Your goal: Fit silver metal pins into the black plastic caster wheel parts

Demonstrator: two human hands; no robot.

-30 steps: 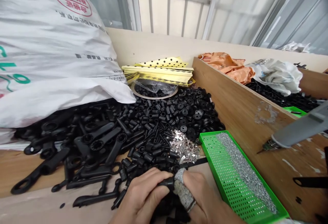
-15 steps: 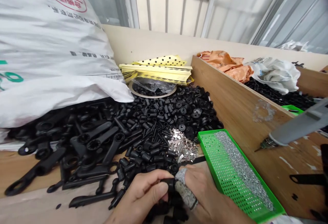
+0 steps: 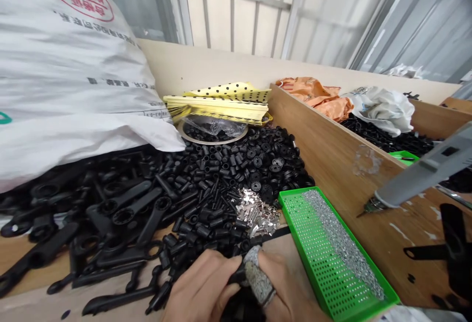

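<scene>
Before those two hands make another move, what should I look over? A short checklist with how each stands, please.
1. Left hand has the black part: ok, between thumb and fingers.
2. Grey wrap on the right hand: ok, in place.
3. Right hand's grip on the part: cannot tell, partly hidden.
4. Green tray upright, with silvery pieces inside: ok.
5. Grey tool apart from both hands: ok.

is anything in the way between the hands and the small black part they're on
Nothing visible stands between the left hand and the small black part, which it pinches directly. On the right hand, a grey wrap encloses a finger close beside the part; whether it touches is hard to tell.
</scene>
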